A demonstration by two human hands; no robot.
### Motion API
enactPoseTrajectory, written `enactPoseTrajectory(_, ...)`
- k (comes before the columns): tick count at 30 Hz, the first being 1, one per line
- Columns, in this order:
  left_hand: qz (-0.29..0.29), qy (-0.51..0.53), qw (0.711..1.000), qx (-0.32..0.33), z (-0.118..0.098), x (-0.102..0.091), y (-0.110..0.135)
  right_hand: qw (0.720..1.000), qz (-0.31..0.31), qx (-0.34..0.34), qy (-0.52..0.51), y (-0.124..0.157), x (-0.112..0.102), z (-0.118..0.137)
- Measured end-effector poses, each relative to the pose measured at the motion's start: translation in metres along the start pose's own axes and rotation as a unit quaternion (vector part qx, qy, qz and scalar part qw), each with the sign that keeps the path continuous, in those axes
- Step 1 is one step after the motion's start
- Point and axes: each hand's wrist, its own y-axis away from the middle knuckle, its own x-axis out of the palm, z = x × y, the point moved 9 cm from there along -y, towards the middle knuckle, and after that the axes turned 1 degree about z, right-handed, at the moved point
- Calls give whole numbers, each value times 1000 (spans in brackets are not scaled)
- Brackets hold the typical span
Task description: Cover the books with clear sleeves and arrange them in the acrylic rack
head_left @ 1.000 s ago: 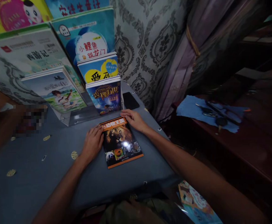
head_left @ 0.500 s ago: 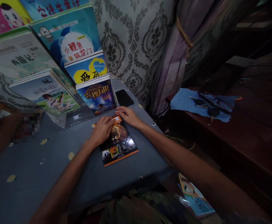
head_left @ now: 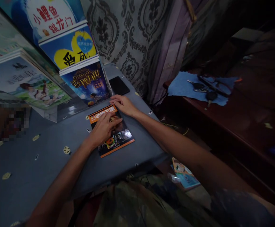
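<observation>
One book is lying face up on the table, right of the middle. The left hand is resting across its cover, fingers spreading slightly. The right hand is bending near its far right corner, fingers pressing together; whether they are touching it, I cannot tell. Farther left, one rack is displaying five covers; one phone is lying just right of it.

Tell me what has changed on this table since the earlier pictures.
The left hand moved from the upper left of the animal book across its title, then down over the cover's middle. The right hand stays by the upper right corner; the book lies flat.
</observation>
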Motion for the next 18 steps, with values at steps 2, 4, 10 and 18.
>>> enactPoseTrajectory(2,11,7,1000,13,-15,0,5,1000,0,1,-3,0,0,0)
enactPoseTrajectory(4,22,8,999,27,-30,1,11,1000,1,2,0,0,0,0)
enactPoseTrajectory(10,47,13,997,53,-57,5,24,1000,-1,5,15,2,0,2)
enactPoseTrajectory(18,62,-11,997,38,-60,11,31,990,-3,-41,136,16,5,28)
